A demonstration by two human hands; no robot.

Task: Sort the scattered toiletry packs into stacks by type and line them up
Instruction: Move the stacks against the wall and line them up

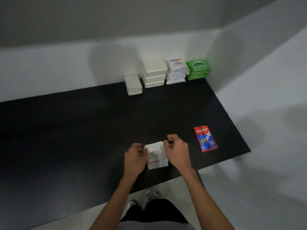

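1. Black tabletop (pixel 66 138) fills the left and middle of the view, with a white wall behind it and another on the right; its left half is bare.
2. Against the back wall, a row of four stacks runs left to right: a low stack of flat white packs (pixel 133 84), a taller stack of plain white boxes (pixel 154 73), a stack of white Dove packs (pixel 177 71) and a stack of green packs (pixel 197 68) in the corner. Neighbouring stacks stand just beside each other.
3. Near the front edge, the left hand (pixel 134 159) curls its fingers around the left edge of a small pile of white Dove sachets (pixel 156 157) with pink print.
4. Lying flat on the table, the sachets sit between both hands.
5. At the pile's upper right corner, the right hand (pixel 177 151) has its fingers bent onto the edge, so both hands grip the pile.
6. Further right, apart from the hands, red and blue Colgate sachets (pixel 205 138) lie flat near the table's right edge.
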